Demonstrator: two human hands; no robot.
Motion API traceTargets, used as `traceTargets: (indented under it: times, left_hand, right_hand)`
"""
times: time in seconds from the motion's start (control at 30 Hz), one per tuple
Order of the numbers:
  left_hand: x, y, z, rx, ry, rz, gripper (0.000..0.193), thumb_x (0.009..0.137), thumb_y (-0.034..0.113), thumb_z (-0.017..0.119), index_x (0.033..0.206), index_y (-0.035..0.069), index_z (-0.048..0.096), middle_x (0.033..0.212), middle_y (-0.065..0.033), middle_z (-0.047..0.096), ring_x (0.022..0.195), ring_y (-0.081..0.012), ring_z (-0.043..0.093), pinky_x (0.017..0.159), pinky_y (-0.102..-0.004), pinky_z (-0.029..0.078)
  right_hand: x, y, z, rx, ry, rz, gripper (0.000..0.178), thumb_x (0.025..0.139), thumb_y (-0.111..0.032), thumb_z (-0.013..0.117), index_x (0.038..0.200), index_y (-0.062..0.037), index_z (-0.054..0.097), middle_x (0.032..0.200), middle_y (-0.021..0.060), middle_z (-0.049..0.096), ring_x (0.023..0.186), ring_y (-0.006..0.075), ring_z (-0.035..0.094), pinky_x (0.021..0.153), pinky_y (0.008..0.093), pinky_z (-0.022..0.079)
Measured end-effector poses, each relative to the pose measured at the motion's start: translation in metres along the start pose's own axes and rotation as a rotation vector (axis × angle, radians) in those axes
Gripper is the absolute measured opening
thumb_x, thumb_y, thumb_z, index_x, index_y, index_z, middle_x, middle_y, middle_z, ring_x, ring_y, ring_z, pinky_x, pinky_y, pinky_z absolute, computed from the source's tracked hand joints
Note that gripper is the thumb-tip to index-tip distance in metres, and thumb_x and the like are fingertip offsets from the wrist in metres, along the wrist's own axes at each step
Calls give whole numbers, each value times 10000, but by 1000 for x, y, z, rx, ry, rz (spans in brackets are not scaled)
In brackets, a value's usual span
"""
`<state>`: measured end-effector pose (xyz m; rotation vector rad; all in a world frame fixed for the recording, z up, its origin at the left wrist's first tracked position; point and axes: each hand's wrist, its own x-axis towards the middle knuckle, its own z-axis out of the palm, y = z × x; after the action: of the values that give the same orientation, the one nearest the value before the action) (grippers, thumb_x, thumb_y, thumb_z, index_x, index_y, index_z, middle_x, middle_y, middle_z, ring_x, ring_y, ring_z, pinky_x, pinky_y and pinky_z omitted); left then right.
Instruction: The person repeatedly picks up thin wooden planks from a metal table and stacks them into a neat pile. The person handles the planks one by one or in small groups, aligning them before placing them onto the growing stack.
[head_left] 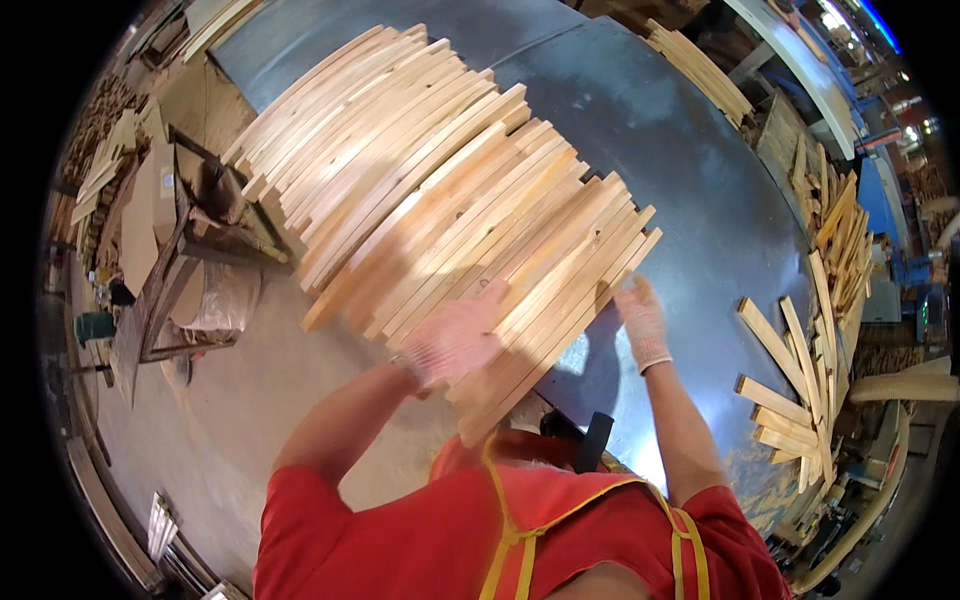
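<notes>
Wood strips point(430, 190) lie side by side in a long row on the metal table point(690, 190), running from centre toward 11 o'clock; lower-left ends overhang the edge. Left hand point(458, 338), gloved, just below centre, lies over the strip tops; blurred, can't tell if it's gripping. Right hand point(643, 318), gloved, at 3, beside the strips' far ends; grip unclear. Loose sticks point(790, 400) at 3–4, another stack point(700, 72) between 1 and 2.

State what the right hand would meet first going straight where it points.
The right hand would probably meet the ends of the wooden slats first, though its height is hard to judge.
</notes>
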<state>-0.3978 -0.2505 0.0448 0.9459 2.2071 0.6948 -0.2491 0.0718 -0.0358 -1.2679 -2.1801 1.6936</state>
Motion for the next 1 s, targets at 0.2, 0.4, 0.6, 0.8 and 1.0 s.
traceTargets:
  times: [0.2,0.4,0.6,0.8,1.0]
  left_hand:
    - [-23,-96,-82,678,463,59,653,861,215,776,1472,71,594,1455,-176,602,1414,-369,521,1196,-509,415]
    - [-6,-120,-40,953,587,114,729,849,261,799,1512,91,547,1405,-128,618,1332,-348,565,1105,-530,465]
    - [82,-78,3,782,564,19,418,924,370,735,1241,104,679,957,-96,704,907,-323,707,730,-503,555]
    - [102,-52,-56,210,565,113,114,955,149,702,936,36,703,844,-157,665,825,-273,702,744,-416,546]
    - [111,-35,-65,626,520,-167,265,1008,269,671,1131,35,694,1058,-206,703,924,-340,678,818,-455,539]
  right_hand:
    - [64,-117,17,-556,42,-456,650,986,-362,628,1551,-60,517,1432,240,657,1349,413,603,1128,468,476]
    - [181,-153,90,-735,-1,-458,604,1033,-394,569,1548,-84,513,1431,242,652,1347,391,613,1168,472,455]
    - [172,-157,50,537,-239,-346,599,1031,-354,752,1518,-55,569,1167,81,721,1014,176,682,993,364,553]
    - [10,-29,-23,-110,210,-268,697,964,-552,678,1390,-4,617,1195,246,735,1097,341,717,946,430,565]
    - [-31,16,18,32,-356,-37,621,912,-422,720,1322,22,579,1112,237,710,985,351,696,887,442,554]
